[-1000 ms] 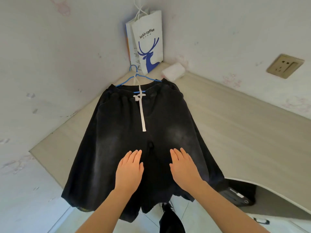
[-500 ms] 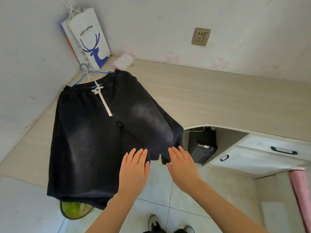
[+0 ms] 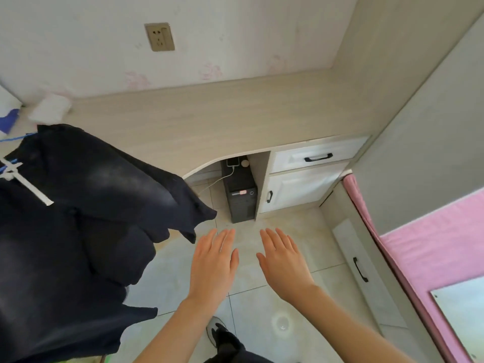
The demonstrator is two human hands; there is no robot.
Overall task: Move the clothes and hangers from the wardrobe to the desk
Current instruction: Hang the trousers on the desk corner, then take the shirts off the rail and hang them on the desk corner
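Black shorts (image 3: 91, 205) drape over the table (image 3: 209, 121) edge, their blue hanger (image 3: 18, 138) mostly hidden, a computer tower (image 3: 242, 195) beneath the table, left hand (image 3: 213, 265) and right hand (image 3: 284, 263) flat, empty, before it

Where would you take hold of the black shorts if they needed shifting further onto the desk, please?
Probably the leg hem of the black shorts, reached from the right: it juts free past the desk edge, nearest the open left hand. The blue hanger lies farther left.

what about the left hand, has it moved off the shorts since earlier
Yes. The left hand lay flat on the shorts on the desk; now it hovers over the floor, right of their hem.
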